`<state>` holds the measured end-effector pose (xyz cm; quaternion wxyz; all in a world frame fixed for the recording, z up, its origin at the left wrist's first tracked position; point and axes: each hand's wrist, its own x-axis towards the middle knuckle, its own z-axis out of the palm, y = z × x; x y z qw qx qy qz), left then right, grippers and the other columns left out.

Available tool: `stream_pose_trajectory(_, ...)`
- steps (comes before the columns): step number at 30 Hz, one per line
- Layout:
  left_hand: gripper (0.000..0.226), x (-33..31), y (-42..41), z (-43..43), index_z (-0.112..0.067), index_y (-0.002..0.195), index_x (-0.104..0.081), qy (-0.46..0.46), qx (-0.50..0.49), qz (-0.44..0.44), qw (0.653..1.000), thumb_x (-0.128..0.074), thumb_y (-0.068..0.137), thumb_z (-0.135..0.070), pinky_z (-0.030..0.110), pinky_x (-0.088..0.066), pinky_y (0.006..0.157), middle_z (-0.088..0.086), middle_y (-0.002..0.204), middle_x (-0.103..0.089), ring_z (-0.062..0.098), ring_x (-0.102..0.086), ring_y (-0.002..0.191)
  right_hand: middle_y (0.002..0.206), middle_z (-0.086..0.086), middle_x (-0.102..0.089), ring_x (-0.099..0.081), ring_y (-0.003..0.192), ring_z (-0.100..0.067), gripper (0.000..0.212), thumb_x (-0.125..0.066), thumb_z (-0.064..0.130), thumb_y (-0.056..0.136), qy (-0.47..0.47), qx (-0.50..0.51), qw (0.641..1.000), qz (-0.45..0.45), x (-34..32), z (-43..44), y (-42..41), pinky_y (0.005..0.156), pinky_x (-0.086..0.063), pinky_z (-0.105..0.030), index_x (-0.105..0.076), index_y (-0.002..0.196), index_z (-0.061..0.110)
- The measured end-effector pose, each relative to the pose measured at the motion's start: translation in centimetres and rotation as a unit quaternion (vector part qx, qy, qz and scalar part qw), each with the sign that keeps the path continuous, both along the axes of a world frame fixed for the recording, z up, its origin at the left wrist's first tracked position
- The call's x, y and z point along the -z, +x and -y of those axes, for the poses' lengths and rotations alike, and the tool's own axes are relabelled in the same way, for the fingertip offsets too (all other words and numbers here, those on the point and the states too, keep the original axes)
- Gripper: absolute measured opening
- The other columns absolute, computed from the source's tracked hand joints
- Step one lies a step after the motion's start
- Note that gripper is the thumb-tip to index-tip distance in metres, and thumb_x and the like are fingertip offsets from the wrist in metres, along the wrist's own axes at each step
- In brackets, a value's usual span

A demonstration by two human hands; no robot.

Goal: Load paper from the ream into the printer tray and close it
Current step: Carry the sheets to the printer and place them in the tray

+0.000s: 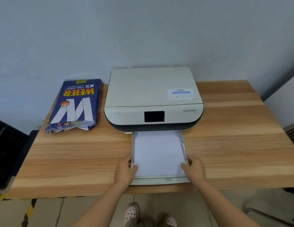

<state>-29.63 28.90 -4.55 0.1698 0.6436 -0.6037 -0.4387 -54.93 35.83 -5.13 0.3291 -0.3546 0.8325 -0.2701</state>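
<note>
Both hands, the left hand (125,169) and the right hand (194,167), grasp the sides of the pulled-out pale plastic tray (159,181) in front of the white-and-dark printer (152,99), where the white paper stack (159,154) lies, so an uneven push may skew and jam it.

"WEIER" and "copy paper" upside down on blue ream wrapper (75,105), printer sticker (181,93) illegible

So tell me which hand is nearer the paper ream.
Left. The left hand grips the tray's left edge, on the ream's side; the right hand grips the far edge.
</note>
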Motion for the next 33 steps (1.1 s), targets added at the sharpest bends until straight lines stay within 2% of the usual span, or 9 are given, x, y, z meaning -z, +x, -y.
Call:
stream_pose_trajectory(2,0.043,0.1,0.1,0.0,-0.017,0.126,-0.054,0.002,-0.009,-0.004,1.000,-0.065,0.084,-0.015,0.030,-0.046,0.091,0.003,0.115,-0.058,0.017,-0.055,0.102,0.080,-0.010,-0.067,-0.062,0.076,-0.027,0.010,-0.066,0.013,0.076,0.000,0.004,1.000,0.006,-0.2,-0.1,0.0,0.067,-0.055,-0.038,-0.067,0.086,0.010)
stream_pose_trajectory(7,0.026,-0.3,0.0,1.4,-0.012,0.109,-0.061,0.018,-0.044,-0.020,0.999,-0.067,0.084,-0.015,0.026,-0.046,0.073,0.002,0.101,-0.064,0.013,-0.059,0.083,0.083,-0.001,-0.065,-0.060,0.077,-0.018,0.010,-0.066,0.017,0.084,0.000,0.055,0.997,0.050,-1.1,1.0,-0.7,0.062,-0.042,-0.025,-0.063,0.090,0.010)
stream_pose_trajectory(11,0.019,0.1,-0.2,2.1,-0.013,0.100,-0.060,0.023,-0.055,0.006,0.998,-0.068,0.083,-0.016,0.029,-0.048,0.071,0.004,0.097,-0.065,0.016,-0.060,0.081,0.082,-0.004,-0.066,-0.059,0.073,-0.018,0.009,-0.066,0.016,0.084,0.005,0.083,0.995,0.063,-0.8,1.6,-1.3,0.052,-0.040,-0.021,-0.064,0.089,0.007)
stream_pose_trajectory(14,0.020,0.2,-0.1,2.0,-0.013,0.103,-0.061,0.023,-0.057,0.010,0.998,-0.066,0.085,-0.017,0.025,-0.046,0.067,0.002,0.096,-0.064,0.015,-0.059,0.081,0.080,-0.004,-0.066,-0.059,0.073,-0.017,0.008,-0.064,0.014,0.085,0.001,0.082,0.995,0.058,-0.7,1.6,-1.4,0.054,-0.040,-0.019,-0.066,0.088,0.007)
stream_pose_trajectory(17,0.015,0.1,0.1,2.0,-0.018,0.100,-0.059,0.032,-0.059,-0.008,0.998,-0.065,0.086,-0.018,0.017,-0.042,0.055,-0.002,0.092,-0.062,0.014,-0.058,0.083,0.076,0.000,-0.064,-0.056,0.067,-0.013,0.007,-0.062,0.014,0.086,0.003,0.075,0.995,0.063,-0.8,1.6,-1.6,0.053,-0.040,-0.020,-0.066,0.086,0.008)
stream_pose_trajectory(19,0.014,0.3,0.3,2.3,-0.018,0.100,-0.062,0.040,-0.067,-0.016,0.997,-0.064,0.087,-0.021,0.021,-0.047,0.060,-0.002,0.093,-0.065,0.017,-0.061,0.086,0.070,-0.002,-0.062,-0.054,0.060,-0.014,0.012,-0.060,0.016,0.087,0.012,0.076,0.994,0.073,-1.0,1.8,-1.9,0.051,-0.040,-0.023,-0.065,0.080,0.008)
stream_pose_trajectory(23,0.012,0.7,0.6,3.0,-0.018,0.100,-0.064,0.069,-0.085,-0.026,0.994,-0.057,0.090,-0.019,0.042,-0.056,0.082,-0.004,0.089,-0.066,0.019,-0.063,0.089,0.055,-0.003,-0.053,-0.044,0.050,-0.015,0.027,-0.055,0.017,0.090,0.029,0.074,0.995,0.057,-1.1,2.1,-2.4,0.046,-0.034,-0.025,-0.057,0.064,0.008)
stream_pose_trajectory(29,0.006,0.8,0.3,3.1,-0.019,0.094,-0.062,0.061,-0.088,-0.014,0.994,-0.060,0.089,-0.020,0.044,-0.057,0.079,-0.001,0.087,-0.065,0.020,-0.063,0.084,0.059,-0.004,-0.057,-0.047,0.052,-0.016,0.023,-0.058,0.016,0.088,0.041,0.077,0.994,0.062,-0.9,2.2,-2.5,0.046,-0.033,-0.024,-0.059,0.066,0.009)
stream_pose_trajectory(33,0.004,0.7,0.2,3.1,-0.019,0.093,-0.062,0.056,-0.088,-0.006,0.995,-0.060,0.089,-0.019,0.042,-0.056,0.079,0.000,0.088,-0.065,0.020,-0.062,0.084,0.063,-0.006,-0.061,-0.052,0.057,-0.019,0.023,-0.061,0.020,0.087,0.045,0.087,0.992,0.083,-0.7,2.3,-2.7,0.053,-0.043,-0.028,-0.062,0.068,0.007)
